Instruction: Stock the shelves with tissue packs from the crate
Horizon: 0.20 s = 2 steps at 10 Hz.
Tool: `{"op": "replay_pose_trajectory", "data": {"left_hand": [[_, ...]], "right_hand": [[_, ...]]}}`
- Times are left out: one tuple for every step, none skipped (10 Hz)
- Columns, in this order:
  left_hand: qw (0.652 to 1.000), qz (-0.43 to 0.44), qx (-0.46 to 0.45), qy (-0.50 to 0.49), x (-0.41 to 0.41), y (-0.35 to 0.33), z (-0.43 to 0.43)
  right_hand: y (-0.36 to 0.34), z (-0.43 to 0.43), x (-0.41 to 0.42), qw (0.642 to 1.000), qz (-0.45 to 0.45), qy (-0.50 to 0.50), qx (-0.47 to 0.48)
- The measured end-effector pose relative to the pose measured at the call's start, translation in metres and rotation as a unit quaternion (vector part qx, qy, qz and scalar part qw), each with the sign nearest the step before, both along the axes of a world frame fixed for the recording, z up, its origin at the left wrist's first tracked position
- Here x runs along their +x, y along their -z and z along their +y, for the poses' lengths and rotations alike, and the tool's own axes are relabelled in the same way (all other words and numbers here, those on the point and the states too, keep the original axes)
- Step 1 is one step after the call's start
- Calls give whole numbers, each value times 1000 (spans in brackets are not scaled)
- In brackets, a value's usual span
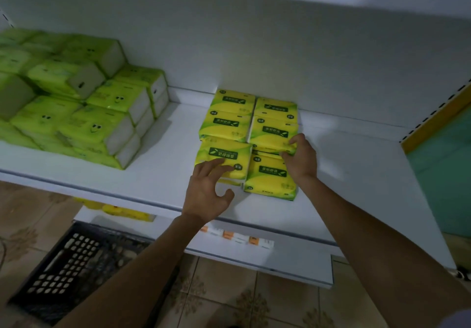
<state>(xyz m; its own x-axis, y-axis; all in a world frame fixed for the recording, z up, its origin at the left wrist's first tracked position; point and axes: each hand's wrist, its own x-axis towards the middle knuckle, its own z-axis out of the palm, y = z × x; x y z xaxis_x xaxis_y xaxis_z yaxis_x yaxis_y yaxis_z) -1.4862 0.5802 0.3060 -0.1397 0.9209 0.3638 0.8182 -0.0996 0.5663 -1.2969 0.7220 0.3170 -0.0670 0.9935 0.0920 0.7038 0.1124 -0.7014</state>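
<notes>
Several yellow-green tissue packs lie in two rows on the white shelf (344, 174). My left hand (207, 192) rests its fingers on top of the front left pack (224, 155), thumb apart below its front edge. My right hand (300, 157) pinches the near right corner of the middle right pack (272, 134), which sits partly over the front right pack (271, 177). Two more packs (233, 103) lie at the back against the wall. The black crate (74, 264) stands on the floor at lower left, its inside mostly hidden.
A big pile of lime-green packs with smiley faces (76, 108) fills the shelf's left part. A lower shelf (280, 259) holds yellow packs and orange-white boxes (237, 237). A perforated yellow upright (433, 118) bounds the shelf on the right. Tiled floor lies below.
</notes>
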Motion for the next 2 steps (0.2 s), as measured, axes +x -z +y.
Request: {"op": "replay_pose_trajectory", "data": {"left_hand": [[1000, -10, -7, 10, -2, -9, -6], [999, -26, -7, 22, -4, -20, -20]], "right_hand": [[-6, -6, -1, 999, -33, 0, -11], [-19, -21, 0, 999, -53, 12, -5]]}}
